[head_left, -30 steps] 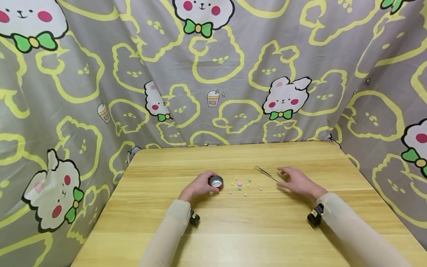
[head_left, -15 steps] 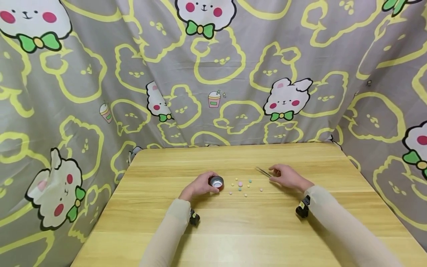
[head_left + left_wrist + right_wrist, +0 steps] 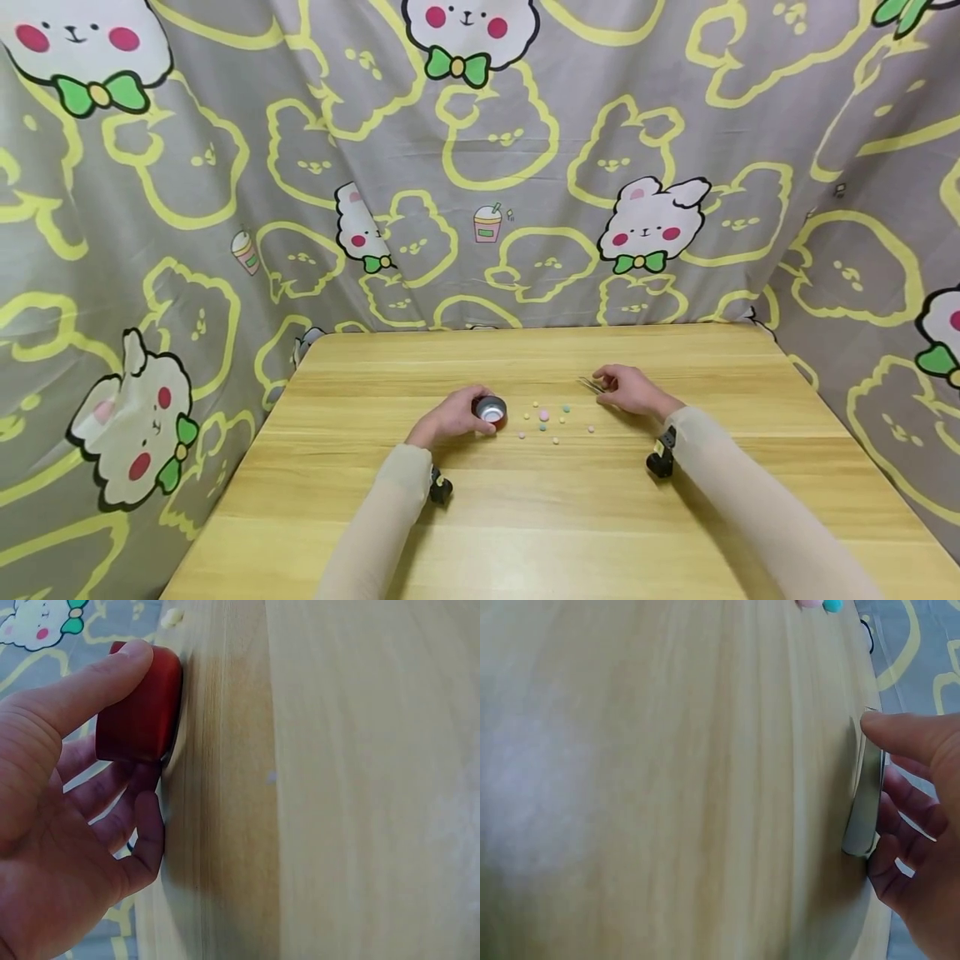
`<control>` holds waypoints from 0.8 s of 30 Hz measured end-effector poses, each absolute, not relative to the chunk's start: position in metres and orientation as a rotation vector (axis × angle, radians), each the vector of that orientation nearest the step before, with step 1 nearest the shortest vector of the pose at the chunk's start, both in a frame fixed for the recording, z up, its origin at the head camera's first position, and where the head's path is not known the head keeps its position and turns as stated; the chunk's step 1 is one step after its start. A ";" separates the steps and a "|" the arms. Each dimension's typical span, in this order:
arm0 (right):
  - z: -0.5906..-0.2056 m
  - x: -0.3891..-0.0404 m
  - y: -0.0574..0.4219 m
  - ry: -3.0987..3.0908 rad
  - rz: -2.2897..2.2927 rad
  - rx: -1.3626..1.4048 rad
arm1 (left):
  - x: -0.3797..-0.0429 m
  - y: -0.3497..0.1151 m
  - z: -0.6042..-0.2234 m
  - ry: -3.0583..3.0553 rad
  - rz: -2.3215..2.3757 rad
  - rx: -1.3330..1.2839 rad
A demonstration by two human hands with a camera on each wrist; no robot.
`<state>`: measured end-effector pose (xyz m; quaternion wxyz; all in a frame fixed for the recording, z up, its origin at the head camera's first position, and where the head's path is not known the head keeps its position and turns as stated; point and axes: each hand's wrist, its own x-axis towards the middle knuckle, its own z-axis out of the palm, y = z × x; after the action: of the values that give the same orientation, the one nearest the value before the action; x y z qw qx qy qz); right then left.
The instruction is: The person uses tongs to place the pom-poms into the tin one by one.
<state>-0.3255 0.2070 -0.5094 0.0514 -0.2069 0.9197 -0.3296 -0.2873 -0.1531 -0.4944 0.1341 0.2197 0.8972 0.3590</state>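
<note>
Right hand [image 3: 633,390] pinching shiny metal tweezers [image 3: 865,799], my left hand [image 3: 454,414] gripping a round red cup [image 3: 141,712], tiny round beads [image 3: 544,415] between.

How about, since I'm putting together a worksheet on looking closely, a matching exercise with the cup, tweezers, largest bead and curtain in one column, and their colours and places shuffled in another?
Column one:
1. Cup
2. Tweezers
3. Largest bead
4. Curtain

Column two:
A. Pink, among smaller beads
B. Grey with yellow outlines, behind the table
C. Metallic, at the right grip
D. Red outside, held by the left grip

Right pairs: 1-D, 2-C, 3-A, 4-B.
</note>
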 end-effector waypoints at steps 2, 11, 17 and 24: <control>-0.510 -0.327 0.207 2.794 -1.003 -0.618 | -0.288 -0.153 -0.495 2.595 1.047 0.633; -0.509 -0.330 0.205 2.779 -0.986 -0.614 | -0.288 -0.153 -0.495 2.581 1.055 0.630; -0.509 -0.329 0.205 2.782 -0.985 -0.632 | -0.289 -0.153 -0.496 2.586 1.043 0.637; -0.509 -0.330 0.205 2.761 -0.998 -0.624 | -0.289 -0.154 -0.496 2.574 1.062 0.631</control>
<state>-0.3305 0.2053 -0.5091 0.0700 -0.2075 0.9176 -0.3318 -0.2891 -0.1535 -0.4961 0.1428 0.2186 0.8924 0.3680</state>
